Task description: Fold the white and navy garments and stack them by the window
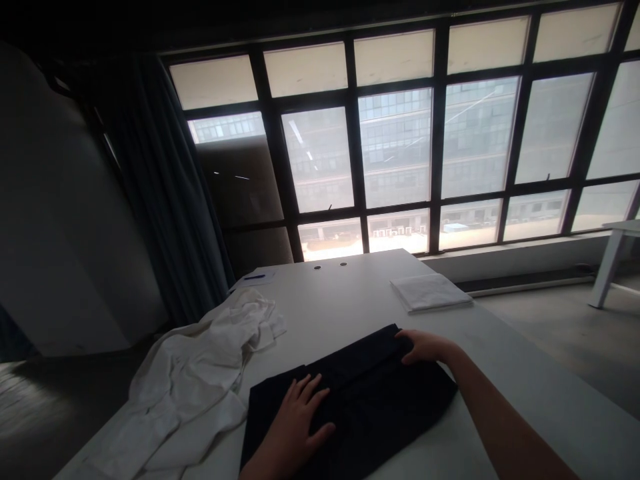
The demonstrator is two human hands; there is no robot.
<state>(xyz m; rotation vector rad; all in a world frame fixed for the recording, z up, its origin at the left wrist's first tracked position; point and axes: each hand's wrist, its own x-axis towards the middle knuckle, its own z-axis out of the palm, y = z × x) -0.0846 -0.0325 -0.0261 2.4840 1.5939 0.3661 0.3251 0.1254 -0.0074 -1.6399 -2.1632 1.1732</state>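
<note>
Nearest: left hand (pixel 297 427), palm down on dark cloth (pixel 370 417), fingers slightly spread, thumb pointing right. Right hand (pixel 425 348) well apart from it, at the cloth's far right edge, thumb and fingertips touching the fabric; cannot tell whether it pinches a layer. Cloth folded, lying at the near middle of a white table (pixel 340 300), a fold line running across it. To the left, crumpled white fabric (pixel 200 373) in a long heap, just beside the cloth. Far right, folded white cloth (pixel 430 292), flat near the table edge. Far left, blue pen (pixel 255 277) on paper. Beyond, dark-framed windows (pixel 395 147).
</note>
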